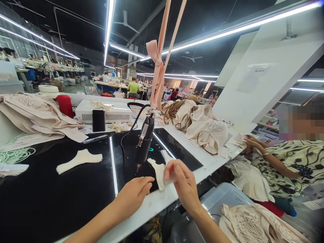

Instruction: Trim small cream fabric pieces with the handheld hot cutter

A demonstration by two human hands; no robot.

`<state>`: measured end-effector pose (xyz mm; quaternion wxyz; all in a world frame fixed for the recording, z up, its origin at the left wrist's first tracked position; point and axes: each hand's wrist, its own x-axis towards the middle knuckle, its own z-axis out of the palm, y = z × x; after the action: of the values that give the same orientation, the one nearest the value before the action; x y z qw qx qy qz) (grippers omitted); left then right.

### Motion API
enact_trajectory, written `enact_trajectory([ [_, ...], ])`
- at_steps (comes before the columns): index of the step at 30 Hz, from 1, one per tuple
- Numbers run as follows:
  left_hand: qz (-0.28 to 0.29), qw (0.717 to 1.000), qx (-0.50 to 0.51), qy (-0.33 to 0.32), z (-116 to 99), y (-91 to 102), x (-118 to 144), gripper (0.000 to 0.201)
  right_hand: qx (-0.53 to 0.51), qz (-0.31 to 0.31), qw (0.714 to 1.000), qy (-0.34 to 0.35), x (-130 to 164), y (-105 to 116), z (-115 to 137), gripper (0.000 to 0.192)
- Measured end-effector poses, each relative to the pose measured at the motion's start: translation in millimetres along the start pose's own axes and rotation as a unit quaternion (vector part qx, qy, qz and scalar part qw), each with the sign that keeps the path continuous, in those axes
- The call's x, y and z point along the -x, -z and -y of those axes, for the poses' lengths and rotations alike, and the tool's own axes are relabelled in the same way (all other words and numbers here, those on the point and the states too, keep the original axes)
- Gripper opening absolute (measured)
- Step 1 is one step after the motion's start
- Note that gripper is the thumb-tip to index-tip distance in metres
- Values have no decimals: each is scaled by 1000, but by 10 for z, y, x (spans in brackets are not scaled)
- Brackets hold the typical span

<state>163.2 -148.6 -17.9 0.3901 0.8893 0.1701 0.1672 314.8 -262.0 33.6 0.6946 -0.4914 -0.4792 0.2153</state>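
Observation:
My left hand (136, 192) rests over the front edge of the black work surface (76, 195), fingers stretched out to the right, nothing visible in them. My right hand (183, 184) is closed, its slightly blurred fingers curled at the edge of a small cream fabric piece (159, 172). Part of that piece is hidden behind the fingers. Another pale strip (165, 156) lies just beyond. Between and above my hands hangs a black hand-held tool (145, 140), tip downward, on a knotted pink fabric band (157, 67). A separate cream cut piece (78, 160) lies flat at left.
Fabric stacks (37, 111) lie left, near a red container (65, 105), a white vented box (106, 111) and a phone (98, 120). A garment heap (202, 125) sits back right. Below right is a clear bin (222, 192). A co-worker (283, 165) handles fabric at right.

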Motion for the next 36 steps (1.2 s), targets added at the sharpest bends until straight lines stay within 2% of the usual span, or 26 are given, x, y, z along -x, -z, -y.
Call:
enact_trajectory([
  [2, 6, 986, 159, 57, 0, 100, 50, 50, 5, 42, 999, -20, 117, -71, -53, 37],
  [4, 18, 955, 283, 86, 4, 170, 113, 61, 4, 82, 996, -41, 207, -158, -104, 36],
  [7, 34, 924, 368, 100, -26, 247, 227, 56, -13, 128, 989, -68, 295, -303, -171, 36],
  [10, 24, 920, 367, 134, -88, 324, 348, 43, -30, 144, 985, -90, 337, -417, -224, 35],
  [13, -3, 909, 380, 170, -112, 407, 445, 38, -44, 129, 982, -133, 353, -457, -254, 29],
  [17, -37, 902, 393, 177, -37, 518, 537, 38, -30, 103, 972, -209, 344, -398, -268, 41],
  [20, -59, 899, 394, 182, 31, 602, 614, 37, -2, 143, 951, -276, 342, -339, -271, 41],
  [23, -69, 898, 386, 200, 74, 676, 701, 34, 32, 173, 935, -310, 353, -330, -269, 38],
  [29, -88, 901, 362, 222, 122, 793, 812, 30, 94, 198, 928, -300, 344, -449, -308, 32],
  [36, -110, 914, 304, 243, 135, 889, 833, 25, 109, 206, 940, -249, 337, -576, -351, 29],
])
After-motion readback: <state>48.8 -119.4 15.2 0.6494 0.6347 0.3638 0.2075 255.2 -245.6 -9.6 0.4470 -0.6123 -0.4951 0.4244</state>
